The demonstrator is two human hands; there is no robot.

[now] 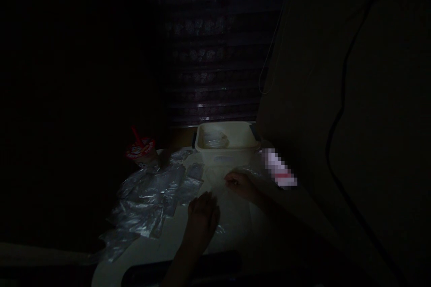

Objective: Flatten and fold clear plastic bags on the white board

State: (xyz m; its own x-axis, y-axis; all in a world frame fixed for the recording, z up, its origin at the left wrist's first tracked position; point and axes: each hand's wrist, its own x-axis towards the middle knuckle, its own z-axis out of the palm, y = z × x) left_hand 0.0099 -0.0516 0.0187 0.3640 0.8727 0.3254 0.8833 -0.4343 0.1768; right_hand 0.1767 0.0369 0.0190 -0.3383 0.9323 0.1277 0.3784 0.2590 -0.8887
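Note:
The scene is very dark. A clear plastic bag (232, 219) seems to lie flat on the white table (144, 251), its outline faint. My left hand (204, 215) rests at its left side, palm down, fingers spread slightly and lying forward. Toward the bag's far end, my right hand (240, 186) is closed with thumb and fingertips curled together on the clear plastic; the exact grip is hard to make out. Left of my hands lie several shiny clear plastic packets (144, 206), overlapping in a loose pile.
A cream plastic bin (229, 157) with clear packets (215, 139) inside stands at the back. A cup with a red lid (141, 148) and straw stands behind the pile. A bright pixelated object (279, 170) sits at the right. A dark tray-like edge (144, 271) lies in front.

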